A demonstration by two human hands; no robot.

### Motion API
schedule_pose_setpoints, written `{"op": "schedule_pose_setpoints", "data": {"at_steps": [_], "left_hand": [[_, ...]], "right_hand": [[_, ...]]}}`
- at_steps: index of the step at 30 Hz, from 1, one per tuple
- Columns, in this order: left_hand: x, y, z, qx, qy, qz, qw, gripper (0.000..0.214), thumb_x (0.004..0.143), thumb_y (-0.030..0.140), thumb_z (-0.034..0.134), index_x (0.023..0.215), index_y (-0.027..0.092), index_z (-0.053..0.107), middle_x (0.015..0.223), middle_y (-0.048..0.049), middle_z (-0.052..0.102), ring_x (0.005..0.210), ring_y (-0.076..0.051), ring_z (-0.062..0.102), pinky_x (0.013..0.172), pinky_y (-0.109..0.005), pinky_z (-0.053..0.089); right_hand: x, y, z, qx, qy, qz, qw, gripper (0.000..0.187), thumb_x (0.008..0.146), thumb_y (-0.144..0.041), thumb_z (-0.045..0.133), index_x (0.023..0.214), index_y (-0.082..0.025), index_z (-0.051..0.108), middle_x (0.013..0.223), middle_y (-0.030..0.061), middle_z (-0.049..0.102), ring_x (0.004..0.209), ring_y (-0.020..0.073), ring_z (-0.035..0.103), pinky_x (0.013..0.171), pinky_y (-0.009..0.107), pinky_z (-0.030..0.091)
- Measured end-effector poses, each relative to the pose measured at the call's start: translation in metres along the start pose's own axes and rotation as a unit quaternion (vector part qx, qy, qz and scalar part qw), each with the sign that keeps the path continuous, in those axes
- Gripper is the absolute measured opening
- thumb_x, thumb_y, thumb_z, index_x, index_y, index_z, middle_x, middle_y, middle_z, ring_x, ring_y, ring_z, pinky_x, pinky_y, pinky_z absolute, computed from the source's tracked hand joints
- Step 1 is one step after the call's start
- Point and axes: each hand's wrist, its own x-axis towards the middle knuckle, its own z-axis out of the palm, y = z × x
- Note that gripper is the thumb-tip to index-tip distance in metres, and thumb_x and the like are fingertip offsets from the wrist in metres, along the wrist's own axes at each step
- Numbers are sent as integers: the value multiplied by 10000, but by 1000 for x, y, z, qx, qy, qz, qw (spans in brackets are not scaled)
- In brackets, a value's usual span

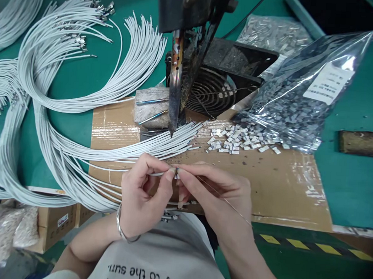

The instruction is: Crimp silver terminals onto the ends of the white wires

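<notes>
My left hand (143, 191) pinches the end of a white wire (109, 168) between thumb and forefinger. My right hand (215, 191) meets it fingertip to fingertip, pinching a small metal terminal (176, 171) at the wire's end. A thin strand of solder wire (227, 203) runs across the back of my right hand. Both hands hover over the near part of a cardboard sheet (281, 183). Just beyond them a fixed soldering iron (175, 84) points down at a row of white wire ends (180, 135).
Bundles of white wires (67, 65) loop over the green table at left. A pile of small metal terminals (233, 140) spills from a clear plastic bag (303, 96) at right. A black fan (221, 82) sits behind the iron. Cardboard boxes (55, 224) stand below left.
</notes>
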Motion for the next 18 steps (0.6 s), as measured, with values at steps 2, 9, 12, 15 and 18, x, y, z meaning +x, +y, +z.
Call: {"op": "schedule_pose_setpoints", "data": {"at_steps": [2, 9, 12, 15, 18], "left_hand": [[-2, -3, 0, 14, 0, 14, 1000, 125, 1001, 207, 693, 890, 220, 637, 596, 54, 604, 428, -75, 427, 412, -227, 333], [-6, -6, 10, -18, 13, 17, 1000, 134, 1046, 233, 642, 937, 236, 564, 590, 71, 586, 390, -67, 446, 375, -203, 348], [-7, -8, 18, -114, 29, -12, 993, 165, 1069, 272, 614, 939, 244, 516, 630, 72, 599, 399, -66, 509, 361, -166, 387], [-5, -8, 21, -175, 29, -54, 983, 177, 1062, 285, 631, 932, 245, 518, 625, 86, 548, 397, -56, 476, 364, -151, 389], [0, -5, 17, -183, 14, -67, 981, 220, 1040, 315, 671, 903, 238, 517, 636, 71, 571, 414, -60, 499, 383, -163, 407]], "right_hand": [[1, 0, 0, 8, 2, -1, 1000, 157, 894, -187, 800, 910, -313, 892, 729, -10, 741, 517, 66, 643, 469, 135, 572], [4, 11, 13, 65, 47, 1, 997, 63, 809, -277, 868, 758, -246, 848, 574, -18, 694, 380, 87, 565, 321, 165, 486], [3, 23, 23, 83, 84, 3, 993, 156, 822, -352, 860, 733, -237, 805, 561, -25, 688, 351, 91, 543, 288, 177, 456], [2, 31, 30, 88, 106, -2, 990, 219, 831, -404, 851, 720, -233, 772, 560, -28, 683, 357, 98, 557, 321, 196, 498], [3, 28, 28, 87, 102, 1, 991, 237, 817, -398, 865, 694, -227, 755, 551, -26, 680, 361, 100, 568, 335, 195, 503]]}}
